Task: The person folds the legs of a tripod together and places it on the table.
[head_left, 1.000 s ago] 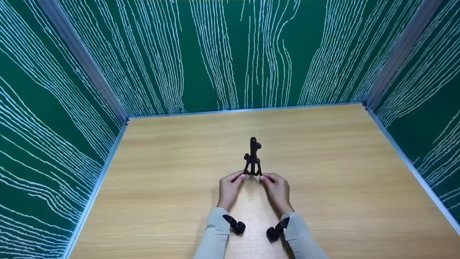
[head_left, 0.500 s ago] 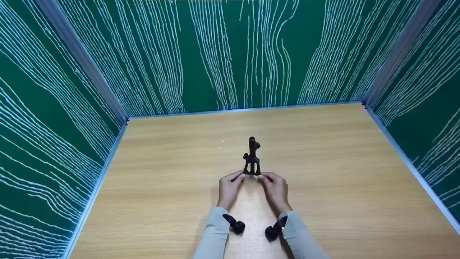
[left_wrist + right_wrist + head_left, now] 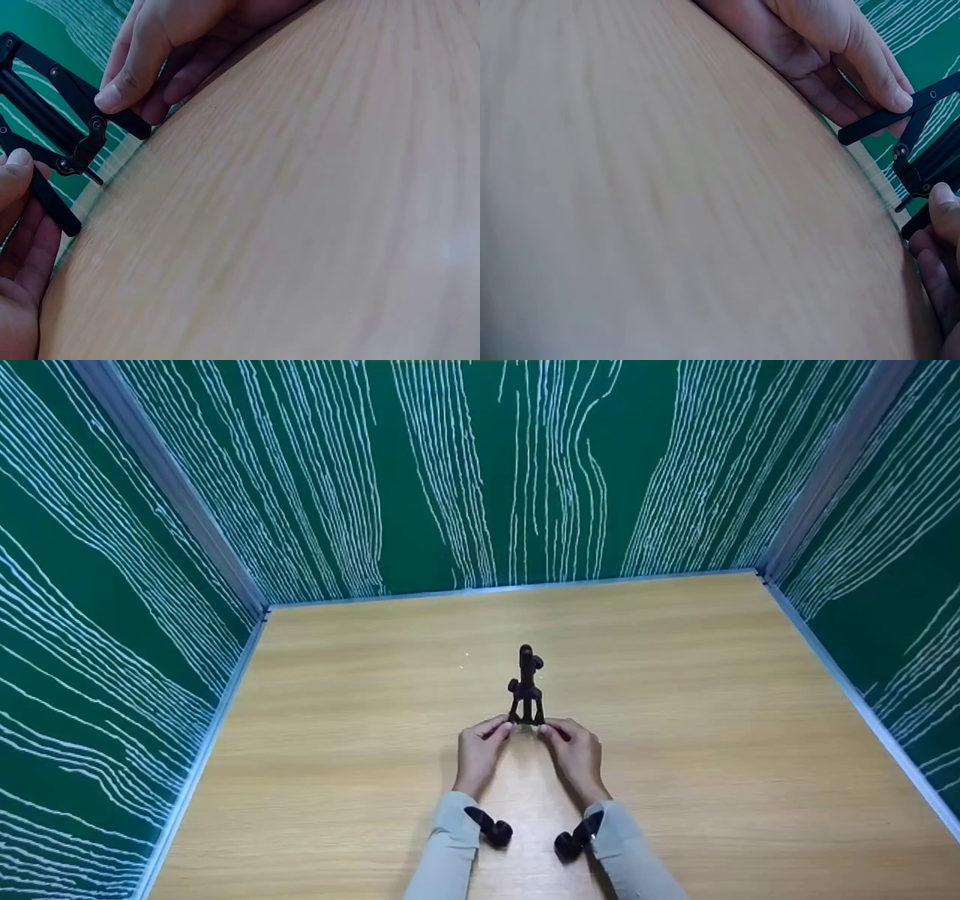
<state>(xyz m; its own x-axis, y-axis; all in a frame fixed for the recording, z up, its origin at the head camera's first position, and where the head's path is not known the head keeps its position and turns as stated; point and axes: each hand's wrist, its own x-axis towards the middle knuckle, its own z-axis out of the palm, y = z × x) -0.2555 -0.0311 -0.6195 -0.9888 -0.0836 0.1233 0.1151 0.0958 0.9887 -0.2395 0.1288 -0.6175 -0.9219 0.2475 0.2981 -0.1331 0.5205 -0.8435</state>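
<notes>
A small black tripod stands upright near the middle of the wooden table, with round knobs on its sides. My left hand pinches the lower end of one leg between thumb and fingers. On the opposite side, my right hand pinches another leg the same way. In the left wrist view, the tripod legs are spread partway, joined by hinged braces at the centre column. The right wrist view shows a leg under the other hand's thumb. The tripod's top is outside both wrist views.
Green panels with white wavy lines rise behind and on both sides of the table. Metal edging runs along their base. Tiny pale specks lie left of the tripod. A black camera mount sticks out from each wrist.
The tripod and right hand have shifted very slightly left since a second ago. Both hands keep their pinch on the legs.
</notes>
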